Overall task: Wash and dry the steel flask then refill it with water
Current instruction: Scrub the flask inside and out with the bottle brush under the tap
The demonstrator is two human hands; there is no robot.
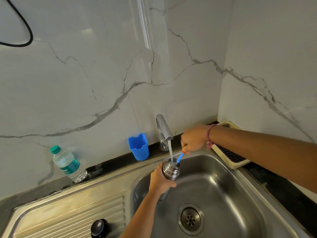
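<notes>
Nearest us, a dark round cap [99,226] (we take it for the flask's lid, though we cannot be sure) lies on the ribbed drainboard [72,213], so the flask is open. Over the sink [214,186] our left hand [161,182] makes the lower grip, fingers curled round the body of the steel flask [171,170], holding it tilted with its mouth turned up under the tap [163,129]. A stream of water [170,150] runs straight into that mouth. Just above and to the right, our right hand [193,139] is clenched on the blue brush handle [179,158], whose lower end goes down into the flask's neck; the bristles are hidden inside. We judge the washing to be in hand, at the scrubbing of the inside; rinsing, drying, refilling and capping are all left. The flask sits between the two grips, wrapped by the left and directly below the right. Farther back on the desk stand a blue cup [138,146] and a plastic water bottle [68,164], with a cream rack [229,155] at the right against the marble wall [103,74].
</notes>
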